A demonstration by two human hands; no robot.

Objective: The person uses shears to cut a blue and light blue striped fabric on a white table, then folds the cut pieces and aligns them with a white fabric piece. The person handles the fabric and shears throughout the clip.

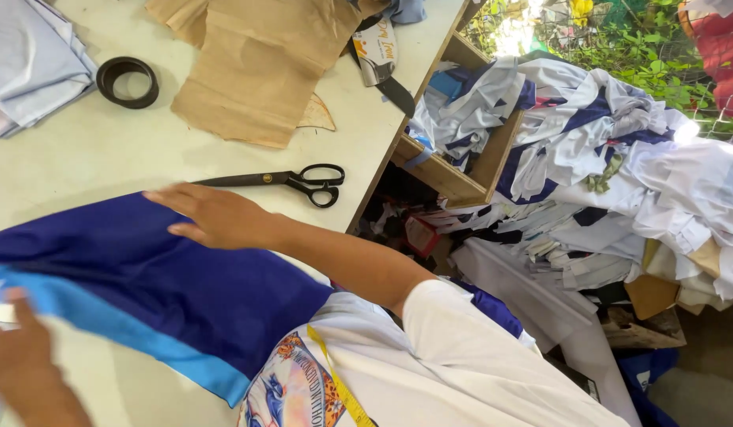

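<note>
Pale and off-white, the desk (90, 154) fills the left half of the view, its wooden edge running diagonally toward the top. Across its near part a dark blue cloth (177, 289) with a light blue band (105, 328) along its lower side is spread flat. The right hand (216, 215) is laid palm down on the upper edge of the cloth, its fingers (170, 196) stretched out flat and close together, holding nothing. The left hand (18, 352) is seen at the lower left corner, resting at the light blue band; its fingers are blurred and partly cut off by the frame, so it cannot be told whether anything is gripped. A yellow measuring tape (335, 379) is draped over the person's white printed shirt (430, 364) at the bottom of the view.

Just beyond the right hand, a pair of black scissors (283, 180) is laid closed on the desk, handles toward the edge. Further back, sheets of brown paper (256, 63) are spread, with a roll of black tape (128, 81) to their left and a folded stack of pale cloth (30, 63) at the upper left corner. A black strap (394, 91) hangs near the desk edge.

Beside the desk a wooden shelf (461, 178) is stuffed with blue and white fabric, and a large heap of white and navy cloth scraps (619, 174) is piled to the right. Green foliage (619, 47) is seen behind wire mesh at the top right.
</note>
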